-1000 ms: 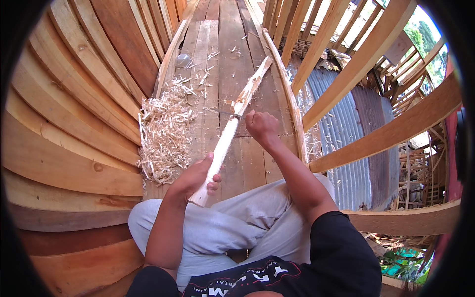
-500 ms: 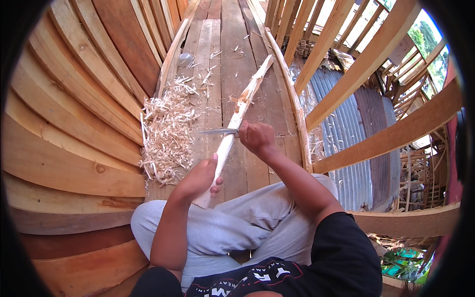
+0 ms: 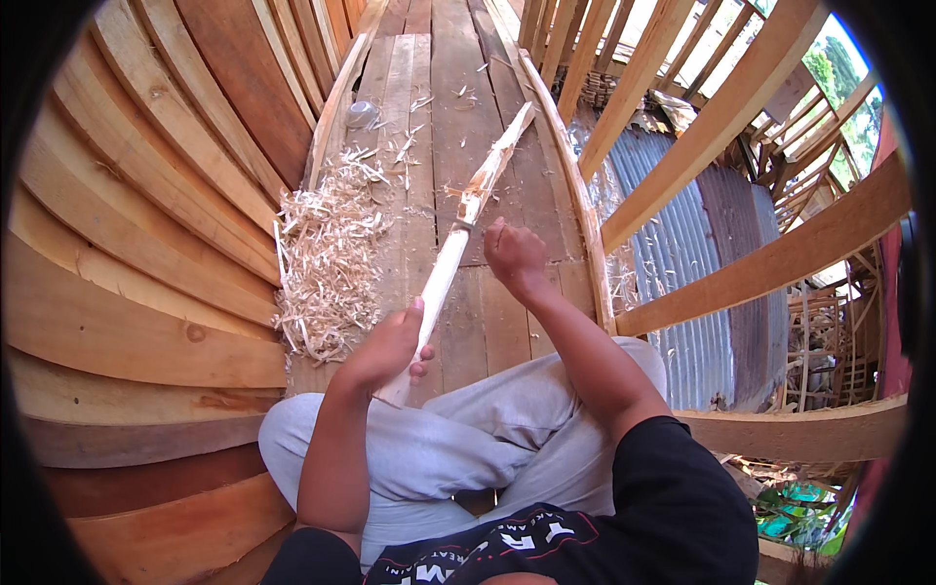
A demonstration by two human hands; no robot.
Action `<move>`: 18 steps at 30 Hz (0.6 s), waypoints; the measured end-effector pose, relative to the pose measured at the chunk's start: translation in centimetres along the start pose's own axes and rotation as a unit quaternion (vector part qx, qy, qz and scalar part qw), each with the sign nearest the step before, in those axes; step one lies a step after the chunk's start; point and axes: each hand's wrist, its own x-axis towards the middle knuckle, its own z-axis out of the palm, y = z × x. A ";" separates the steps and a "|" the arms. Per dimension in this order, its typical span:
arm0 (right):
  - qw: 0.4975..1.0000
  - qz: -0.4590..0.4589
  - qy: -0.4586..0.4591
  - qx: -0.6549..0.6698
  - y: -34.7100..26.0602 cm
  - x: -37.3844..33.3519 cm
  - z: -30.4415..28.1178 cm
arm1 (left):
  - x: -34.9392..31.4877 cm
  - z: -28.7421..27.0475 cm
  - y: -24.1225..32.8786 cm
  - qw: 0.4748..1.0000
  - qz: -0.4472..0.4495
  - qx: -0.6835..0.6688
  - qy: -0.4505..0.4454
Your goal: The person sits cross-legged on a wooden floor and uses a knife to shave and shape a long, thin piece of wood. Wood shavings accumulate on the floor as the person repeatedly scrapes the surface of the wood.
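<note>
A long pale piece of wood point(image 3: 448, 261), whittled smooth on its near part and rough and splintery toward its far end, slants from my lap up to the far right. My left hand point(image 3: 395, 341) is closed round its near part, thumb along the top. To the right of the wood, my right hand point(image 3: 515, 255) is clenched in a fist round the handle of a knife, which the fingers hide. Only a short bit of the knife's blade point(image 3: 464, 225) shows, at the wood just below a raised, splintered notch.
Curled wood shavings point(image 3: 331, 255) are heaped at the left on the plank floor point(image 3: 458, 107). A clear plastic cup point(image 3: 362, 115) lies beyond them. Wooden boards point(image 3: 146, 263) wall the left side; spaced slats point(image 3: 721, 127) line the right, with corrugated metal sheets point(image 3: 673, 263) below.
My right hand has moved a little up and to the right, away from me, and the knife blade has slid farther up the wood. My left hand keeps its grip, shifted slightly.
</note>
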 end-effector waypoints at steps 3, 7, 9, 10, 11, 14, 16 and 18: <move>0.982 -0.150 -0.058 0.103 -0.2 -0.5 -0.8 | -0.4 0.6 -0.4 1.000 0.009 0.000 -0.016; 0.997 -0.049 0.067 0.001 3.6 1.2 1.1 | 0.0 0.5 -0.6 1.000 0.003 -0.013 -0.028; 0.990 -0.122 0.018 0.067 0.9 -0.8 0.9 | -0.4 -0.4 -0.1 0.999 -0.012 -0.025 -0.015; 0.982 -0.160 -0.006 0.098 0.0 -1.2 0.6 | -0.5 -0.5 -0.4 1.000 -0.005 -0.023 -0.013; 0.949 -0.270 0.012 0.160 0.0 -0.8 -0.1 | -0.5 -0.3 -0.7 1.000 0.004 -0.018 -0.016; 0.996 -0.071 0.023 0.056 4.5 2.2 1.2 | 0.3 0.5 -0.7 0.999 0.017 -0.031 -0.032; 0.998 -0.049 0.026 0.039 3.8 0.7 1.9 | 0.3 0.0 -0.6 0.999 0.007 -0.043 -0.029; 0.995 -0.068 -0.004 0.073 1.4 -0.7 1.3 | -0.1 -1.0 -0.3 0.999 -0.009 -0.048 -0.018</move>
